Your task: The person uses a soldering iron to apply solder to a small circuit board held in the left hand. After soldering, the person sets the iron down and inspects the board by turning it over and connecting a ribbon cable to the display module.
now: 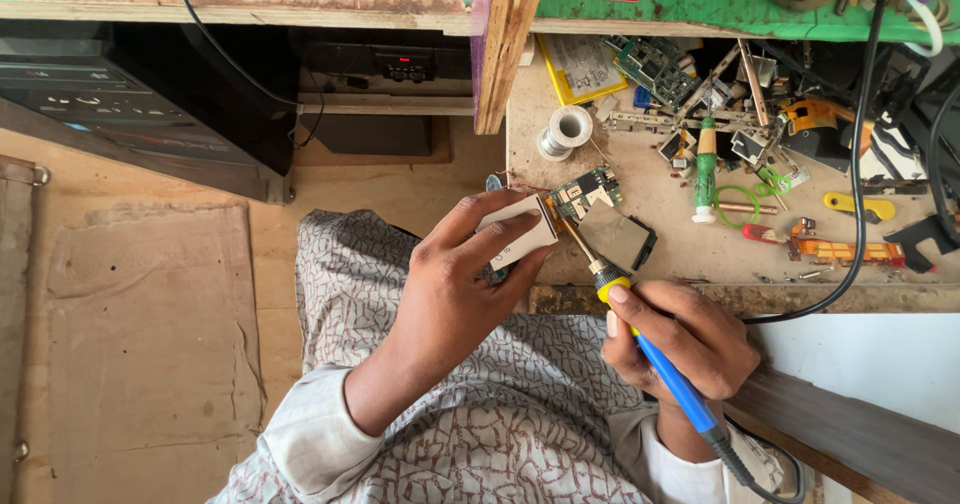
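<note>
Right hand (690, 339) touches soldering iron (640, 339) to circuit board (588, 192); left hand (470, 274) grips white block (520, 236).

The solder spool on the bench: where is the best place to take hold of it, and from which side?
Take the solder spool by its round outer rim, coming from above. It lies flat, hole up, so the rim sides are free. The near-left side is open bench; circuit boards crowd its right.
</note>
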